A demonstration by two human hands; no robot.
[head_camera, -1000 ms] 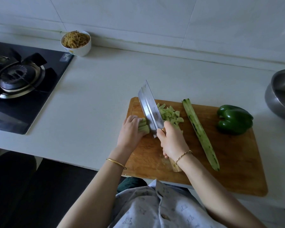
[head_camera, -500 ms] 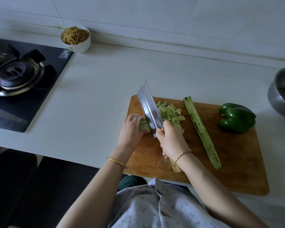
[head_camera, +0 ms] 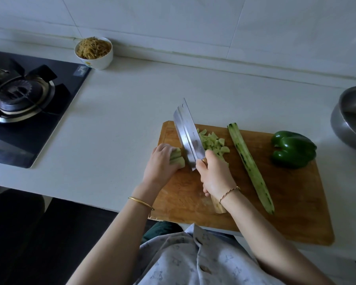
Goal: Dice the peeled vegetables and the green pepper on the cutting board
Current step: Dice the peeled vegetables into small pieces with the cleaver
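Head view: right hand grips cleaver, left hand holds peeled strips on cutting board, beside diced pieces.

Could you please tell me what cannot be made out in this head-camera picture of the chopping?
- Head view: how much uncut vegetable is left, since the left hand covers most of it.
- Head view: most of the knife handle, wrapped by the right hand.
- Head view: the metal bowl and its contents, cut off by the right edge.
- Head view: the stove, cut off by the left edge.
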